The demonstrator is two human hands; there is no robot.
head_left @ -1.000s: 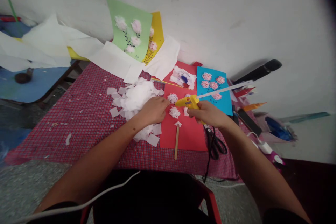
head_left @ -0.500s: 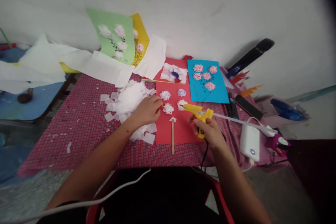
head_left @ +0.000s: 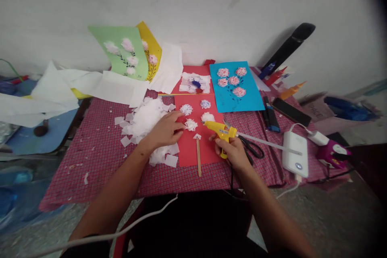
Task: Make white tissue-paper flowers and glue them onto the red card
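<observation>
My right hand (head_left: 235, 151) grips a yellow hot glue gun (head_left: 221, 128), with a long glue stick (head_left: 263, 141) out of its back. The nozzle points left, close to a white paper flower (head_left: 207, 117) on the red sheet (head_left: 188, 151). My left hand (head_left: 166, 130) rests by the sheet's left edge, thumb and fingers apart, beside a second white flower (head_left: 190, 124). Above these lie two blue-speckled flowers, left (head_left: 186, 109) and right (head_left: 205, 104). A wooden stick (head_left: 198, 157) lies below, with a small paper piece (head_left: 197, 136) at its upper end.
White tissue squares (head_left: 148, 119) pile under and beside my left hand. A blue card (head_left: 234, 102) with pink flowers lies behind right. Scissors (head_left: 255, 149), a phone (head_left: 292, 111) and a white power bank (head_left: 294, 153) are at right. A green card (head_left: 121, 62) leans on the wall.
The view has shifted a little, bringing the scissors beside my right hand into sight. Both hands stay in nearly the same places over the sheet, the glue gun still held.
</observation>
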